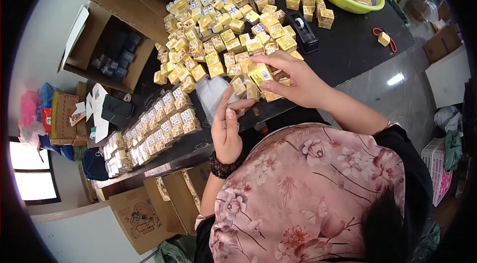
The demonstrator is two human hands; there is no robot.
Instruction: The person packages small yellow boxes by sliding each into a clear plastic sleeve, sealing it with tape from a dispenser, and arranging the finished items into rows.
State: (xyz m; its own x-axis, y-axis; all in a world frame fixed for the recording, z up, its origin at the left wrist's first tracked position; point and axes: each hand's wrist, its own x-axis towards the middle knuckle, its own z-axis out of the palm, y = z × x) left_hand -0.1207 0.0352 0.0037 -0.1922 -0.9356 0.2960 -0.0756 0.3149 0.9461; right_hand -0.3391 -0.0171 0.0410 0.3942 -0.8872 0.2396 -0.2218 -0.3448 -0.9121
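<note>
My right hand (293,81) sits at centre frame, its grip pinched on one small yellow box (260,74), barcode face turned up, I judge so the label can be read while I hold it. The box is held just above the near edge of the loose heap of yellow boxes (218,29) that spreads toward the upper middle of the frame across the dark counter (348,49). My left hand (227,131), just below and left of the box, has its grip closed on a clear plastic sleeve (211,95), thumb up along it, probably keeping it open toward the box. Both wrists bend inward toward each other, forearms rising from the lower part of the frame. Lower left, boxes stand in neat wrapped rows (159,129), apart from the heap. A tape dispenser (303,32) lies beyond it.
</note>
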